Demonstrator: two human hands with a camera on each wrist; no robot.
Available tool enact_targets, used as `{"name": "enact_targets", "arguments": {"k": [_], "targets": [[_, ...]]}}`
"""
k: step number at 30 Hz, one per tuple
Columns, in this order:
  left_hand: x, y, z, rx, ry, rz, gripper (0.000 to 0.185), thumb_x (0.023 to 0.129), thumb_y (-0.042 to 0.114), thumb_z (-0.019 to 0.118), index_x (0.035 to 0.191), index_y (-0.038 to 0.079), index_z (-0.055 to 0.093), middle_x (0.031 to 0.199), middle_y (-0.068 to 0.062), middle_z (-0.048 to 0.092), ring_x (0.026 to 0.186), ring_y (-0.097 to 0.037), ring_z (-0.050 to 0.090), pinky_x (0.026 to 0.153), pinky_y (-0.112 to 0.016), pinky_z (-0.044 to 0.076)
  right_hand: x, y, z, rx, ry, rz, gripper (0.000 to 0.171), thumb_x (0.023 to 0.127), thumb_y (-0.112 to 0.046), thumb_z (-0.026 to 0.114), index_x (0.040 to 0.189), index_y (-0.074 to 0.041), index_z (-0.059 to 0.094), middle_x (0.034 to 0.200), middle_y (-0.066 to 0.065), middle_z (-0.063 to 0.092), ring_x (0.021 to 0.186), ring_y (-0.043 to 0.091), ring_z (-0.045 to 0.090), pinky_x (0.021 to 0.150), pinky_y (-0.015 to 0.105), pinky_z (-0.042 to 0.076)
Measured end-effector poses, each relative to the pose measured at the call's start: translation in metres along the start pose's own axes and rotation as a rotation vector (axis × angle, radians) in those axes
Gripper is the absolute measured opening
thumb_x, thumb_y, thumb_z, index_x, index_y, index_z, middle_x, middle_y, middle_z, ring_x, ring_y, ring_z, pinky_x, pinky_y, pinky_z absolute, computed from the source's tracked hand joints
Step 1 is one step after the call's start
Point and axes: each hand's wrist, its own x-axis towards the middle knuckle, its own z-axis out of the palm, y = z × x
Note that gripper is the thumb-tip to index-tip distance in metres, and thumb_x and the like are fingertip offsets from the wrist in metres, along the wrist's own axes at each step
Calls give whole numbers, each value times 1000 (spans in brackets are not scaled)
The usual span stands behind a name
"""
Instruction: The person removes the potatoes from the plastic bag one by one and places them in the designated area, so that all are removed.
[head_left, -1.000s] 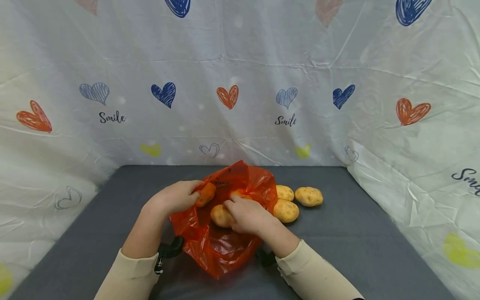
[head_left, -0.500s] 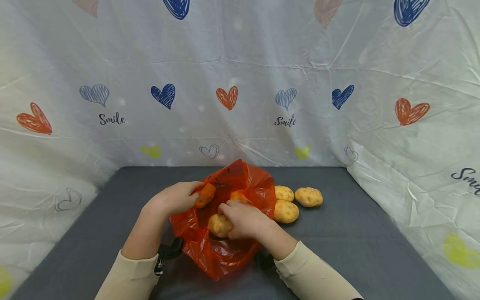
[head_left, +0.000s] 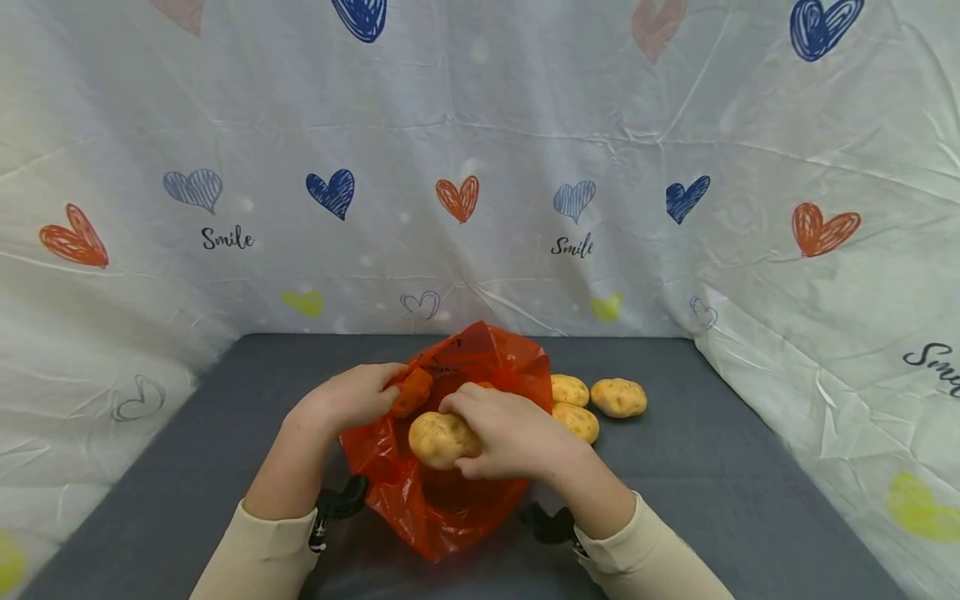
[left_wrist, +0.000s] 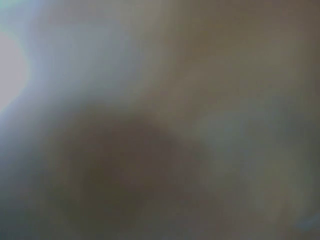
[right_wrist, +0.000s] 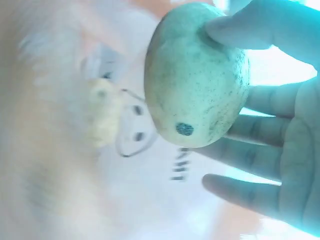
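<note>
In the head view, a red plastic bag [head_left: 457,533] lies with its mouth spread wide. My left hand [head_left: 348,400] grips its left rim, and an orange-tinted lump [head_left: 412,392] shows beside those fingers. Over the bag's mouth, my right hand [head_left: 510,429] holds a yellow potato [head_left: 442,440], its thumb on one side and fingers on the other. The right wrist view has this potato [right_wrist: 197,80] up close, with a dark spot on its skin. A second pale potato [right_wrist: 102,112] appears blurred there, by the bag's printed face. The left wrist view is too blurred to read.
Several loose potatoes sit just right of the bag, among them one potato [head_left: 618,397] a little apart. The dark grey table [head_left: 720,483] runs back to a white curtain [head_left: 502,275] printed with hearts. A black strap camera [head_left: 551,523] is on my right wrist.
My right hand has lifted the potato up from inside the bag, so it looks larger and closer. My left hand keeps its place on the rim.
</note>
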Motion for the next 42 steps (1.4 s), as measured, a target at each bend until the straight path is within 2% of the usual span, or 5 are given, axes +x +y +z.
{"name": "enact_targets", "arguments": {"k": [9,17,31,38,42], "targets": [[0,-2,0,2,13,2,46,106,16,48,150,5,51,142,-16,58,128,-34,55,108,-57,42,-20,2,-24,118,57,39,57,80,-21,83,133,-15,63,119,-8,52,91,8,56,82,26,52],[-3,-6,6,-62,23,29,38,105,16,50,142,11,60,125,-9,67,107,-24,60,99,-53,49,-32,14,-25,119,137,34,54,80,-18,83,130,-15,63,117,-8,50,88,7,55,77,25,51],[-7,-15,-5,-38,58,48,42,106,13,46,146,8,57,140,-15,60,120,-33,57,106,-60,43,-83,39,-36,112,315,-42,57,85,-23,84,136,-14,60,128,-7,53,102,7,59,87,29,55],[-12,-17,-13,-32,63,67,43,106,14,43,147,8,56,140,-16,59,119,-34,57,104,-59,45,-97,60,-50,93,370,0,58,86,-19,84,137,-14,59,128,-4,55,110,11,56,90,32,53],[-10,-12,-12,-64,50,73,43,107,15,43,147,10,56,138,-16,60,109,-30,58,97,-56,49,-110,72,-61,60,376,97,56,84,-16,85,134,-12,61,126,-2,56,110,15,58,92,37,53]]}}
